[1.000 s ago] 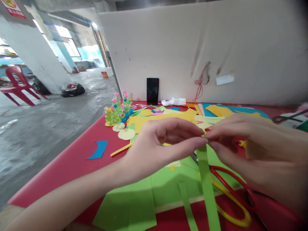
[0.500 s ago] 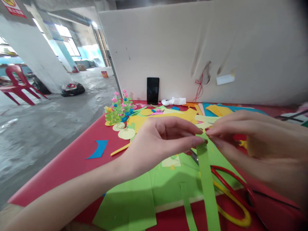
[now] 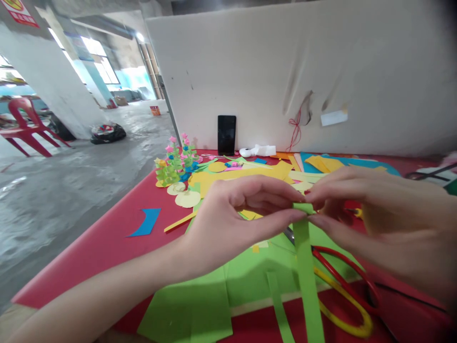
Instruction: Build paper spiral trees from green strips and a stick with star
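Note:
A long green paper strip [image 3: 306, 276] hangs down from between my two hands, its top end folded over. My left hand [image 3: 246, 214] pinches that upper end between thumb and fingertips. From the other side, my right hand [image 3: 371, 214] is closed with thumb and forefinger at the same fold. Behind and below the strip lie scissors [image 3: 344, 305] with one red and one yellow handle loop, their blades partly hidden. A shorter, narrower green strip [image 3: 278, 305] rests on the table just left of the held one.
Green paper sheets [image 3: 193, 305] cover the near part of the red table [image 3: 107, 238]. Paper flowers [image 3: 178, 162] stand at the far left, near a blue scrap [image 3: 146, 222]. Yellow paper [image 3: 246, 177] lies behind my hands. A black phone [image 3: 226, 135] leans against the white board [image 3: 267, 71].
The strip's top end now shows a fold, flatter and wider between my fingertips. My right thumb has moved in against the strip, and both hands are closer together.

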### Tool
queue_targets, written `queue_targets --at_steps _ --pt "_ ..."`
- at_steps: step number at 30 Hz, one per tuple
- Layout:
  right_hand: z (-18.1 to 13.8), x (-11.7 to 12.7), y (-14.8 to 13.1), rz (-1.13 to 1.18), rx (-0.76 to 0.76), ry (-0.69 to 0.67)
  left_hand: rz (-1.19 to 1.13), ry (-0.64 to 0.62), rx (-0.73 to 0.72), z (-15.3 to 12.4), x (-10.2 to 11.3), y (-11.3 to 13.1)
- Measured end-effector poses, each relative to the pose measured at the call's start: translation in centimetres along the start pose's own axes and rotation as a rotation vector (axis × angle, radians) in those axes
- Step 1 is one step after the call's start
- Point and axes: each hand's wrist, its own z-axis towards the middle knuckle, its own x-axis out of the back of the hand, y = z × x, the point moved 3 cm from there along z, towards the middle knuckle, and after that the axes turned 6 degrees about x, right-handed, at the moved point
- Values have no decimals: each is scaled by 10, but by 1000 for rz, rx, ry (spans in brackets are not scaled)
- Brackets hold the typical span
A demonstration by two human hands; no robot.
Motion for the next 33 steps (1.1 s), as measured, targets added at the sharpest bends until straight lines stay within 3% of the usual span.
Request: queue_targets --at_steps 12,18,23,29,33 --pt "-1 0 13 -37 88 -83 173 61 -173 -2 3 2" --pt "-1 0 6 -27 97 -71 226 68 -228 -3 4 3" --pt "-2 0 2 8 47 39 169 30 -209 -3 3 0" --pt "0 -3 4 -42 35 -73 106 11 -151 -3 2 -2" --pt "0 -2 8 -70 -25 -43 20 0 -46 -2 1 -4"
